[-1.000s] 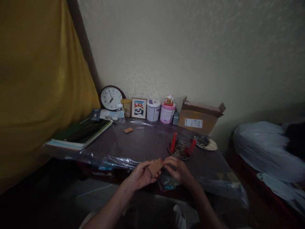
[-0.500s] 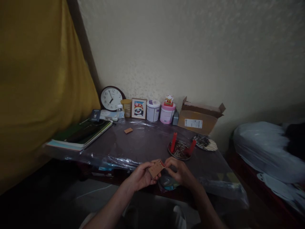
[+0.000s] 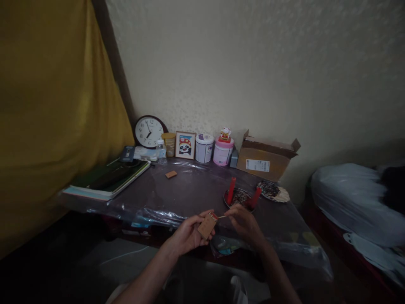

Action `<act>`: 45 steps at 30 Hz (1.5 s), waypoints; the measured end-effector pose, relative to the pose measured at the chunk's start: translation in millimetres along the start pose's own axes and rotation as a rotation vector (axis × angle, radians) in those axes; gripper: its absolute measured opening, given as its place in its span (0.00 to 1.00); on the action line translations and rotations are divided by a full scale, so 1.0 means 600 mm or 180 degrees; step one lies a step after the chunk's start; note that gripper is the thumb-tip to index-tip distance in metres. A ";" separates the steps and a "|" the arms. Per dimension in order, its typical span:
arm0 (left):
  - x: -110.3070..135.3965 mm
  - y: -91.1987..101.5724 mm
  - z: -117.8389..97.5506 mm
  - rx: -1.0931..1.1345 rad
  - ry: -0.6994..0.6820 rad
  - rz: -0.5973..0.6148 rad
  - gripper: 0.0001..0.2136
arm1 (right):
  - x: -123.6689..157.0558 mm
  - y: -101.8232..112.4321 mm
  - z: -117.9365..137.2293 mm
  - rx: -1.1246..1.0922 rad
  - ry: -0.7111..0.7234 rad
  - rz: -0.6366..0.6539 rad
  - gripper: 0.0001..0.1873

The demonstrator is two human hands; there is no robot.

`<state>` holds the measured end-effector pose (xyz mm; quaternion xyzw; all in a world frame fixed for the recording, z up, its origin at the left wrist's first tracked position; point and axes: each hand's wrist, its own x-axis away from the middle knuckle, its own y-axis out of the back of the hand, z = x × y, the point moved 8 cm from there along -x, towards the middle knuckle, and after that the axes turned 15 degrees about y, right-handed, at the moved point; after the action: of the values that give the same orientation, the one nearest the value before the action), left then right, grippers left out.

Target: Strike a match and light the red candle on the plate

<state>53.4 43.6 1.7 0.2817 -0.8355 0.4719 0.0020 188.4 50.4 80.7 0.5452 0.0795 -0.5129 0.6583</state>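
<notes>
My left hand [image 3: 190, 233] is closed around a brown matchbox [image 3: 206, 226], which is partly slid out so that red match heads show at its upper right end. Between the fingertips of my right hand [image 3: 241, 220] is a thin pale match [image 3: 222, 216], its tip close to the box's exposed end. Just beyond my right hand, a dark round plate [image 3: 239, 197] carries two red candles, one upright [image 3: 231, 191] and one tilted [image 3: 255, 197]. A second small brown matchbox [image 3: 171, 174] lies flat on the table farther back.
The table [image 3: 183, 194] has a clear plastic cover. Along the wall stand a clock [image 3: 149, 132], a framed panda picture [image 3: 185, 145], two canisters and an open cardboard box [image 3: 264, 158]. A plate of pale sticks [image 3: 274, 191] lies at right, books [image 3: 107, 179] at left.
My right hand has drawn back to the right from the matchbox, with a match now showing in its fingers. My left hand stays nearly still with the box.
</notes>
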 end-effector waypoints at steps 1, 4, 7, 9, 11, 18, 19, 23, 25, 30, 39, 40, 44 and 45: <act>0.000 -0.001 -0.001 -0.0012 -0.0030 0.0015 0.24 | -0.001 0.003 -0.002 -0.0013 -0.0105 -0.0098 0.07; 0.000 -0.005 -0.003 -0.0047 -0.0126 0.0088 0.23 | -0.001 0.006 -0.004 -0.0092 -0.0383 -0.0317 0.05; 0.000 -0.008 -0.004 -0.0073 -0.0201 0.0146 0.23 | 0.002 0.001 -0.011 -0.0227 -0.0567 -0.0386 0.04; 0.001 -0.010 -0.004 -0.0074 -0.0239 0.0177 0.23 | 0.007 -0.004 -0.020 -0.0403 -0.0711 -0.0433 0.04; 0.002 -0.012 -0.005 -0.0073 -0.0267 0.0202 0.22 | 0.013 -0.008 -0.030 -0.0650 -0.0888 -0.0501 0.05; 0.002 -0.013 -0.005 -0.0069 -0.0285 0.0207 0.21 | 0.018 -0.009 -0.034 -0.1281 -0.1178 -0.0821 0.09; 0.002 -0.014 -0.006 -0.0077 -0.0290 0.0208 0.21 | 0.018 -0.009 -0.034 -0.1306 -0.1188 -0.0856 0.10; 0.003 -0.017 -0.007 -0.0087 -0.0303 0.0223 0.21 | 0.018 -0.010 -0.035 -0.1270 -0.1171 -0.0910 0.10; 0.004 -0.020 -0.007 -0.0077 -0.0314 0.0257 0.21 | 0.018 -0.013 -0.035 -0.1297 -0.1200 -0.0893 0.10; 0.006 -0.021 -0.008 -0.0062 -0.0328 0.0278 0.21 | 0.015 -0.013 -0.028 -0.1280 -0.1298 -0.0933 0.09; 0.007 -0.024 -0.013 -0.0011 -0.0432 0.0264 0.20 | 0.015 -0.012 -0.025 -0.1261 -0.1342 -0.1188 0.11; 0.007 -0.024 -0.014 0.0007 -0.0454 0.0260 0.20 | 0.015 -0.011 -0.025 -0.1275 -0.1288 -0.1248 0.12; 0.008 -0.024 -0.016 -0.0014 -0.0479 0.0265 0.20 | 0.016 -0.015 -0.026 -0.1387 -0.1248 -0.1311 0.12; 0.008 -0.024 -0.015 -0.0025 -0.0470 0.0264 0.20 | 0.016 -0.016 -0.026 -0.1417 -0.1264 -0.1305 0.11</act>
<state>53.8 42.7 19.7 0.2809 -0.8461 0.4462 -0.0780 192.6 58.5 61.9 0.2510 0.1675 -0.7003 0.6470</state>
